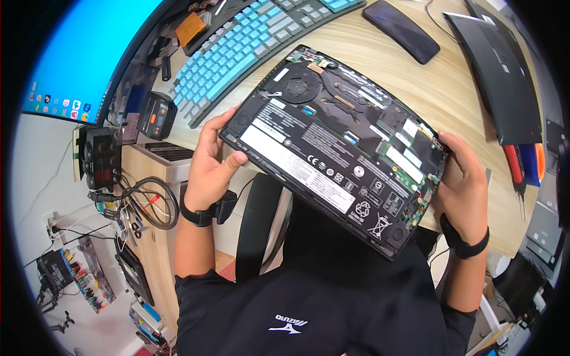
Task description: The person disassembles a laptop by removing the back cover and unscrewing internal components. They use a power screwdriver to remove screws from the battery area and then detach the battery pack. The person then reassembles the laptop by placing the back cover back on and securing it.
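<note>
Between my hands is an opened laptop base [332, 148], tilted, with its inside facing up. Its black battery [326, 163] fills the near half, and a round fan [298, 87] sits at the far left corner. Green circuit board shows along the right side. My left hand [215, 151] grips the left edge, thumb on the near rim and fingers underneath. My right hand [463, 172] clasps the right edge; part of its fingers is hidden beneath the base. Each wrist wears a black strap.
Beyond the base, a blue and grey keyboard [237, 59] and a dark phone [401, 31] lie on the wooden desk [350, 44]. At right rests a black panel [496, 77] above red-handled pliers [514, 165]. A monitor [83, 53] stands far left, near a small black device [158, 115] and cables.
</note>
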The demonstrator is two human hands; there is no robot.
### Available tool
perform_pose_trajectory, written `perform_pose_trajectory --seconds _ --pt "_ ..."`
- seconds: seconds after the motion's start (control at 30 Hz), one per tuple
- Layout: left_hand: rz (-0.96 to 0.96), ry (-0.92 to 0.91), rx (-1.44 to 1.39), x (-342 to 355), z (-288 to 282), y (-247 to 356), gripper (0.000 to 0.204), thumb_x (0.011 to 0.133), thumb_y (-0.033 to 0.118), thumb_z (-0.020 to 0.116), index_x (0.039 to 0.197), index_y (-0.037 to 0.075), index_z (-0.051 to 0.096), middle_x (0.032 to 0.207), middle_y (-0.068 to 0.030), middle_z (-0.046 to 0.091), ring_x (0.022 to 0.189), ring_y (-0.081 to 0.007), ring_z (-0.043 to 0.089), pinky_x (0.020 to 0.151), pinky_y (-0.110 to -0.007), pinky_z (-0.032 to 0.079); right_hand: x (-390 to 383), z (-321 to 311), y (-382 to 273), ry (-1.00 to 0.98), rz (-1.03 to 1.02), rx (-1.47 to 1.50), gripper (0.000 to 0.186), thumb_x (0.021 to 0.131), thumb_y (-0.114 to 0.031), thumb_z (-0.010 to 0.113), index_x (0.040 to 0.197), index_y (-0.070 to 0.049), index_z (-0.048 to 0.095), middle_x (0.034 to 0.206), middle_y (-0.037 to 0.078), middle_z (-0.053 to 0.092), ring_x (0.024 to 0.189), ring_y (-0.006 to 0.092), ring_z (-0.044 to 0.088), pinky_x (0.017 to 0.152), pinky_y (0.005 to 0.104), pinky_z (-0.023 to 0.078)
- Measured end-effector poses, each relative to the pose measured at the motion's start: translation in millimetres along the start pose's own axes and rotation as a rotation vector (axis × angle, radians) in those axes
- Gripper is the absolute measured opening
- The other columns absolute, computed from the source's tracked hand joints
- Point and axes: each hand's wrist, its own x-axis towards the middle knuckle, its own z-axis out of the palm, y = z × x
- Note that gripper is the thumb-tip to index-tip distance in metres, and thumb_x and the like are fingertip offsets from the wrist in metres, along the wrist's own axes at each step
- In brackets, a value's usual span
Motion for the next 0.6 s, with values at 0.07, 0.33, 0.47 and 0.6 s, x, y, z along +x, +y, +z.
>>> perform_pose_trajectory --seconds 0.07,0.33,0.47,0.6 --pt "0.011 -0.012 0.017 -0.4 1.4 0.5 0.078 0.093 0.025 0.082 0.154 -0.001 0.04 0.158 -0.0191 0.047 0.147 -0.0268 0.043 0.124 -0.04 0.028 -2.4 -5.6 2.8 -0.03 0.033 -0.021 0.061 0.071 0.018 0.07 0.13 0.003 0.064 0.136 0.018 0.065 0.129 0.0308 0.062 0.113 0.0371 0.045" --pt "0.043 -0.055 0.141 -9.6 8.5 -7.1 0.082 0.096 0.022 0.078 0.158 -0.003 0.031 0.166 -0.0199 0.037 0.152 -0.0294 0.038 0.126 -0.041 0.027 -30.9 -8.0 5.3 0.065 0.126 -0.139 0.059 0.076 0.012 0.07 0.133 0.001 0.062 0.142 0.018 0.062 0.133 0.0317 0.06 0.116 0.0388 0.044" --pt "0.01 -0.073 0.231 -9.8 10.4 -10.8 0.081 0.095 0.023 0.077 0.158 -0.004 0.033 0.164 -0.0204 0.04 0.151 -0.0289 0.04 0.126 -0.042 0.028 -45.1 -6.9 4.7 0.09 0.17 -0.147 0.055 0.078 0.01 0.071 0.132 0.002 0.063 0.14 0.018 0.064 0.132 0.033 0.06 0.116 0.0413 0.043" --pt "0.156 -0.07 0.616 -8.7 6.9 -18.4 0.083 0.093 0.04 0.076 0.155 -0.001 0.039 0.161 -0.0213 0.045 0.15 -0.0386 0.042 0.126 -0.049 0.027 -49.5 -5.9 2.2 0.07 0.135 -0.172 0.055 0.078 0.009 0.071 0.132 0.002 0.064 0.138 0.018 0.065 0.135 0.0332 0.059 0.117 0.0419 0.042"
